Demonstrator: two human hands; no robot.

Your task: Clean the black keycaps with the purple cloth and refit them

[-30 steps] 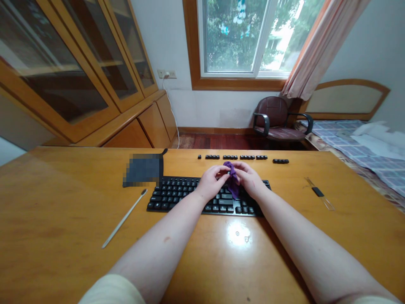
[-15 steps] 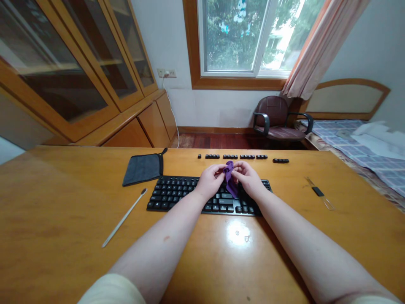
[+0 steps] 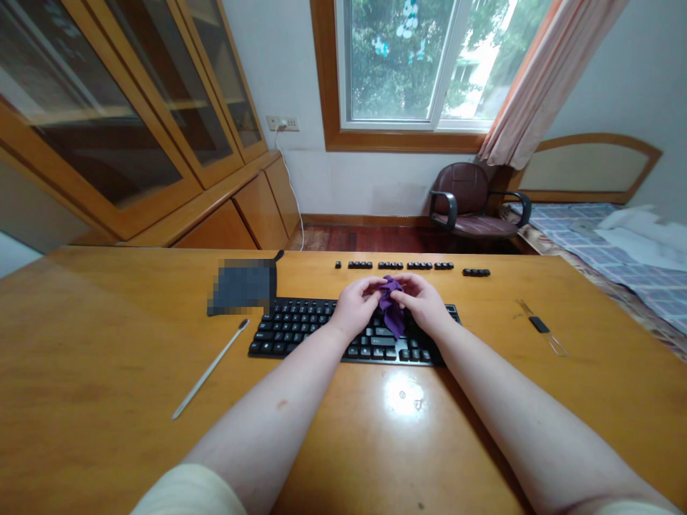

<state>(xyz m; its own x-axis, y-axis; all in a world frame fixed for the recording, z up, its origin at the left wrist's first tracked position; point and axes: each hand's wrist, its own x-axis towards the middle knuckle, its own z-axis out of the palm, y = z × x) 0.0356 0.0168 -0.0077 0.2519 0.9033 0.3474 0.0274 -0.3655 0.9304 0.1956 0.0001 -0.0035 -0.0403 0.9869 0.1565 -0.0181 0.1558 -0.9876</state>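
- Here's the left hand [image 3: 355,309], thumb and fingertips pinching the left side of a purple cloth [image 3: 393,309].
- And the right hand [image 3: 425,306], meeting it from the other side, thumb and fingers pinching the same bunched fabric; anything inside the folds is hidden.
- The cloth sits over the right half of the black keyboard [image 3: 299,327], its tail dangling toward us; whether it touches the keys, can't tell.
- Up at the far edge of the desk [image 3: 107,343], loose keycaps [image 3: 419,265] line up in little groups.
- Left of the keyboard, a slim brush [image 3: 212,367] slants toward the desk's near left corner, a dark pouch [image 3: 244,286] beyond it.
- Over toward the right edge, a wire tool [image 3: 538,325] with a black grip.
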